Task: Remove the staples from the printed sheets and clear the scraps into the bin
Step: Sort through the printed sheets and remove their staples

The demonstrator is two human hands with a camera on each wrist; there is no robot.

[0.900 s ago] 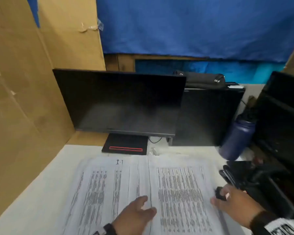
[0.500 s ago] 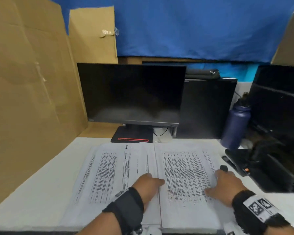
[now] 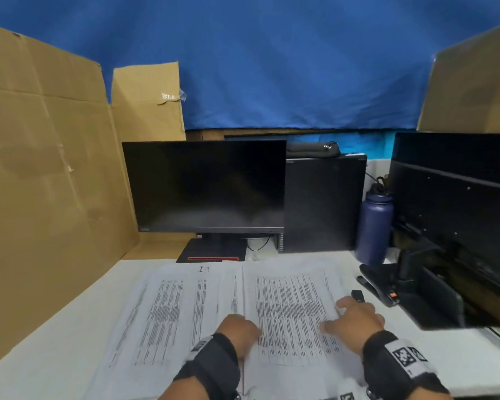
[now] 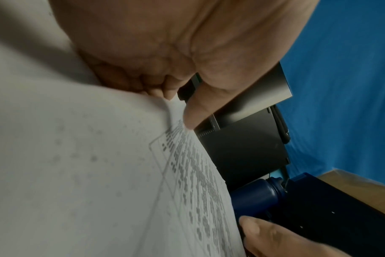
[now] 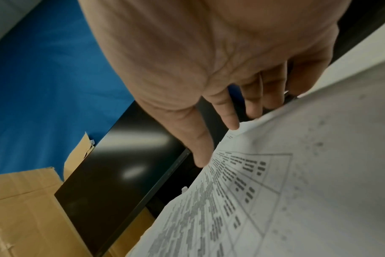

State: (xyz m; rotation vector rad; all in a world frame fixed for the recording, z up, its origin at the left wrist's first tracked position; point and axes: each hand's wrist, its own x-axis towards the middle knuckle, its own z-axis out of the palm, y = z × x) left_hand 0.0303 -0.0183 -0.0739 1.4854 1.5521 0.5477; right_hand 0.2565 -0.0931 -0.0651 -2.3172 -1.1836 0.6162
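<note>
Two stacks of printed sheets lie side by side on the white desk, a left stack (image 3: pixel 171 313) and a right stack (image 3: pixel 289 307). My left hand (image 3: pixel 240 327) sits at the seam between them. In the left wrist view its fingers (image 4: pixel 156 87) curl at the right stack's edge while the thumb (image 4: pixel 193 113) lies on the print (image 4: pixel 187 165). My right hand (image 3: pixel 355 319) rests on the right stack's right side, its straight, spread fingertips (image 5: pixel 231 121) touching the paper (image 5: pixel 253 191). A small black tool (image 3: pixel 358 295) lies just beyond the right hand. No staple shows.
A dark monitor (image 3: pixel 208 186) stands behind the sheets with a black computer case (image 3: pixel 324 203) beside it. A navy bottle (image 3: pixel 374 226) and black office equipment (image 3: pixel 416 287) crowd the right. Cardboard panels (image 3: pixel 49 183) wall the left. No bin is in view.
My right hand came off the small black tool and settled on the right stack. My left hand slid to the seam and curled its fingers. The head view tilted up.
</note>
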